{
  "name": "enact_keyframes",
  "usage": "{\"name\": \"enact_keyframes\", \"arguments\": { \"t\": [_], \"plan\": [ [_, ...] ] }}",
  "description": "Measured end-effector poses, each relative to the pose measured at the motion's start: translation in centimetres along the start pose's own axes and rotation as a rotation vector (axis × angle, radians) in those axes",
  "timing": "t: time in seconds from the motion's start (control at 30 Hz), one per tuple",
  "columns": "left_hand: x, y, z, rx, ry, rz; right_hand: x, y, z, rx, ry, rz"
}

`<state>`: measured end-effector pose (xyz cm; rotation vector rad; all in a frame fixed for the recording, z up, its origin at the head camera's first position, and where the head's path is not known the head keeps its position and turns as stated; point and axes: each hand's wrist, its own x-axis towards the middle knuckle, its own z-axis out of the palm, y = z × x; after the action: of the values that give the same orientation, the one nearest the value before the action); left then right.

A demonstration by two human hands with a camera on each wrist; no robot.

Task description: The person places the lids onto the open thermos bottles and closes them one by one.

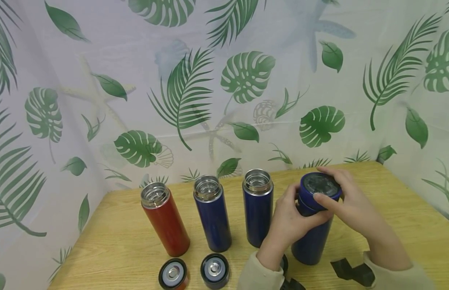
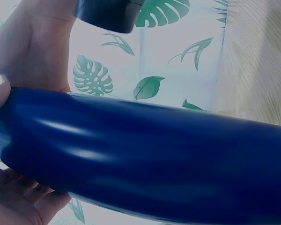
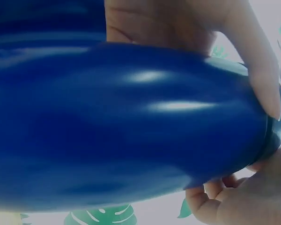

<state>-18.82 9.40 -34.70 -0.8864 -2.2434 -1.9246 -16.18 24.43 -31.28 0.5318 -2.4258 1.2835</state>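
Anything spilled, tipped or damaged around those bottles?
Nothing stands out. The red bottle and two uncapped blue bottles stand upright, with no spill visible on the table. The left hand grips the rightmost blue bottle, undented where visible; the right hand holds its cap; whether fully seated, I can't tell.

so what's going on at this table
A person's left hand grips a tall dark blue cylindrical bottle near its top, while the right hand holds its round blue-rimmed lid; whether it's going on or off, I can't tell. To the left, a red cylindrical bottle and two dark blue ones stand upright, uncapped. At least two black-rimmed round lids lie nearer the person.
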Motion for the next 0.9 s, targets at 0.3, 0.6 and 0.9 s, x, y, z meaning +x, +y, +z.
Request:
{"name": "enact_keyframes", "arguments": {
  "t": [0.3,0.6,0.9],
  "plan": [
    [0.1,-0.1,0.0,0.009,0.0,0.01,0.0,1.0,-0.5,0.499,-0.182,-0.179],
    [0.0,-0.1,0.0,-0.021,-0.008,0.012,-0.2,0.2,-0.7,0.223,-0.044,-0.149],
    [0.0,-0.1,0.1,0.013,0.011,0.002,0.1,0.0,0.1,0.011,0.087,-0.046]
  ]
}}
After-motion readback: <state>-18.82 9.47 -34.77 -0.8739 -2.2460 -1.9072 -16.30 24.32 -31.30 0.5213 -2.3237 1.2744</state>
